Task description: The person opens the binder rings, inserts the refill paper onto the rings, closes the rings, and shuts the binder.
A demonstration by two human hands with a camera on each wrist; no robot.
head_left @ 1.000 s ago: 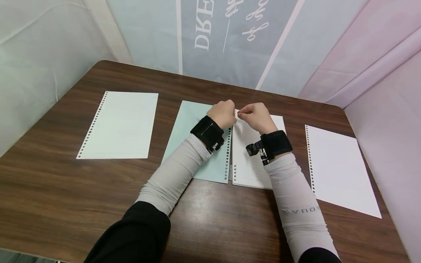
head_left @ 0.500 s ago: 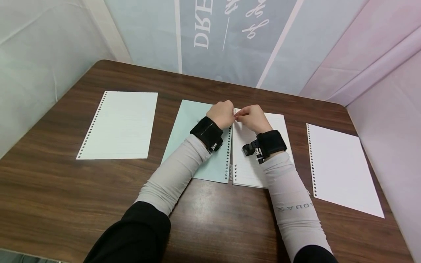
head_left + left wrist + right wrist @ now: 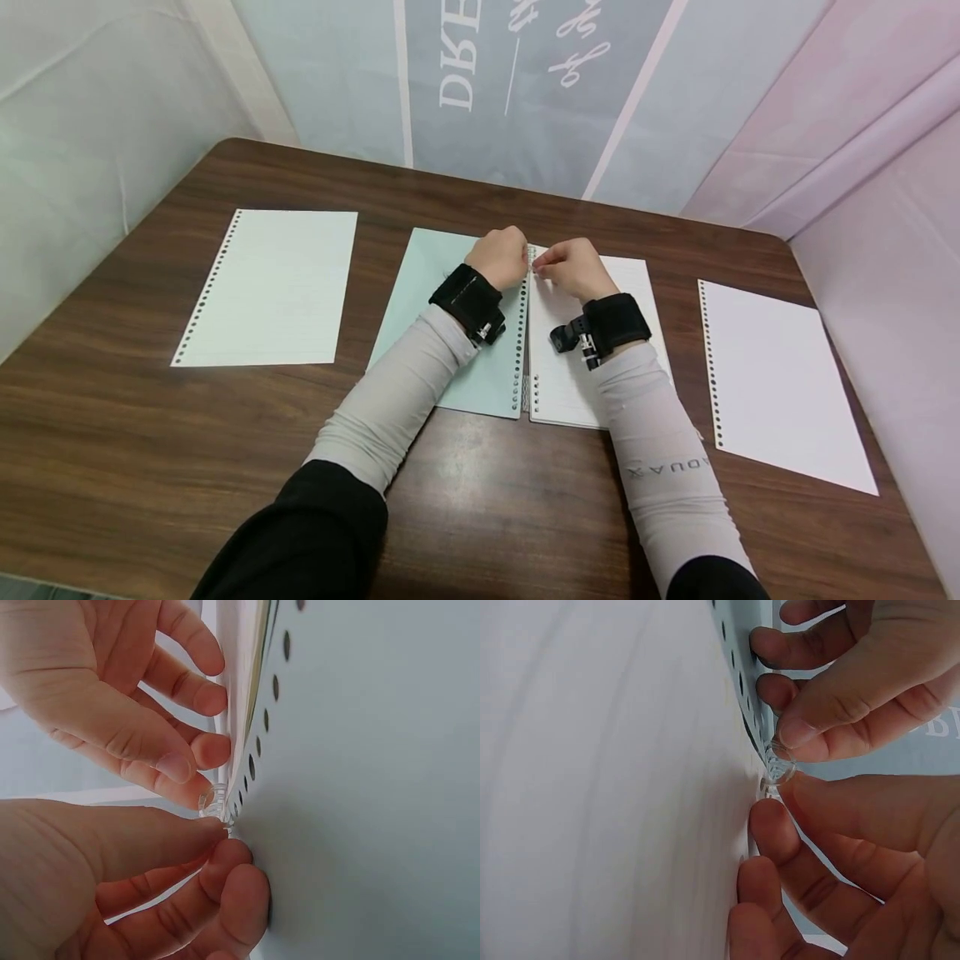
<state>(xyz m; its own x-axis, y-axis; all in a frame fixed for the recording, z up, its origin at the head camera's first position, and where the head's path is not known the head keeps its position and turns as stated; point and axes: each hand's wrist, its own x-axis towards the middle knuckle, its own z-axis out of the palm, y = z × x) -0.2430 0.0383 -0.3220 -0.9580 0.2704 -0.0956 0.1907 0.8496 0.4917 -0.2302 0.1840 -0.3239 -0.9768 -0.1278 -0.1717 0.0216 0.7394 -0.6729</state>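
A loose-leaf notebook lies spread on the table, its mint cover (image 3: 480, 379) to the left and white lined pages (image 3: 558, 387) to the right. Clear plastic binder rings (image 3: 781, 771) run along the spine between the punched holes. At the far end of the spine, my left hand (image 3: 498, 257) pinches the ring binding between thumb and fingers, its knuckles over the mint cover. Beside it, my right hand (image 3: 576, 268) pinches the same clear rings (image 3: 213, 799) with thumb and index finger. The other fingers of both hands are bent near the page edges.
One punched lined sheet (image 3: 270, 287) lies left of the notebook and another punched white sheet (image 3: 780, 383) lies to its right. The brown wooden table (image 3: 480, 500) meets a printed fabric backdrop (image 3: 517, 125) behind and light fabric at both sides.
My right hand has moved left to the spine, with its fingertips now close against my left hand at the rings. The left hand has barely shifted. The notebook and sheets stay in place.
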